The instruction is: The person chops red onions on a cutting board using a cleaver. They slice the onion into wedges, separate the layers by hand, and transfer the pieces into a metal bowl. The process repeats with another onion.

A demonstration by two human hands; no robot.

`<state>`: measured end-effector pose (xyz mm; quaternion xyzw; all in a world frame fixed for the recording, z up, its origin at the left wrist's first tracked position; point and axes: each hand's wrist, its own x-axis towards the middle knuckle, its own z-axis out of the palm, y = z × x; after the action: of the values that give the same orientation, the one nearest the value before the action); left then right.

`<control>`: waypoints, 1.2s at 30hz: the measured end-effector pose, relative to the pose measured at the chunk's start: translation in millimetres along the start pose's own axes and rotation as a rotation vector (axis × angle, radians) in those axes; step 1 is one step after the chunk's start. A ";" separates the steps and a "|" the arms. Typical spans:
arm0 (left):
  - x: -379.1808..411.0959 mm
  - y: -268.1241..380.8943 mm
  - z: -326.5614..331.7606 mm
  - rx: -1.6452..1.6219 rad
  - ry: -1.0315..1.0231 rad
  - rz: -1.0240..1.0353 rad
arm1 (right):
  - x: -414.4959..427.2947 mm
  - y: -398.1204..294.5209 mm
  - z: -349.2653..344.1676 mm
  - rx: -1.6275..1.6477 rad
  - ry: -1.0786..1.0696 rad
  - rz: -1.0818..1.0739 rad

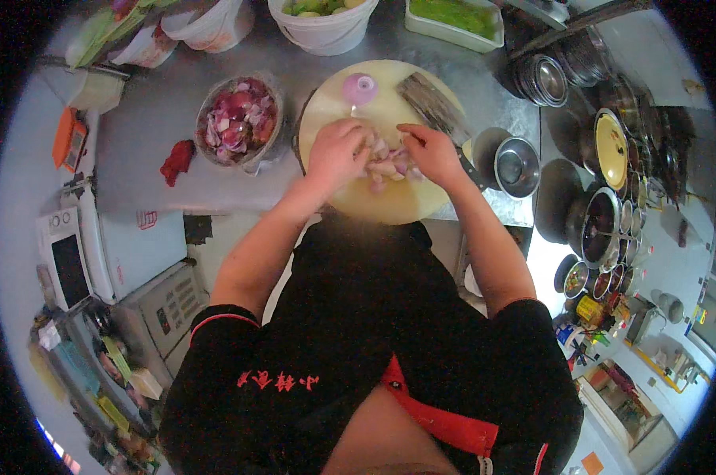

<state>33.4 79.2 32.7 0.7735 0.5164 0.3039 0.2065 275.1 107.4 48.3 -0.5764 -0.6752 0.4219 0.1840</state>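
Observation:
Both bare hands are over a round cutting board point(334, 196) on the steel worktop. My left hand point(340, 148) has its fingers curled at some pale onion pieces, partly hidden beneath them. My right hand point(434, 155) is at the other side of the pile, thumb and forefinger bent; blur hides whether a piece is between them. Cut red onion pieces point(387, 166) lie loose between the hands. Beyond them a peeled red onion point(360, 89) rests on the board. A cleaver point(432, 102) lies flat at the right, its dark handle point(469, 169) passing beside my right wrist.
Left of the board stands a bowl of red onion pieces point(239, 122), with a crumpled red item point(177, 161) beside it. A steel bowl point(517, 168) is at the right. A white bucket point(324, 29) and a tray of greens point(455, 22) line the back. Pans point(601, 228) stand further right.

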 end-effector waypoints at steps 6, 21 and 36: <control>-5.4 36.1 15.0 -0.566 -0.078 -0.387 | -23.6 -12.1 12.3 0.561 -0.014 0.068; 5.9 20.6 -1.6 -1.139 -0.245 -0.719 | -26.4 -17.9 37.5 0.668 0.051 0.109; 10.2 12.4 -2.1 -1.200 -0.264 -0.715 | -18.6 -29.5 40.4 0.849 0.013 0.194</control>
<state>43.2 83.9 44.7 0.3400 0.4528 0.3534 0.7447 232.0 76.3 52.5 -0.5132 -0.3831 0.6739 0.3685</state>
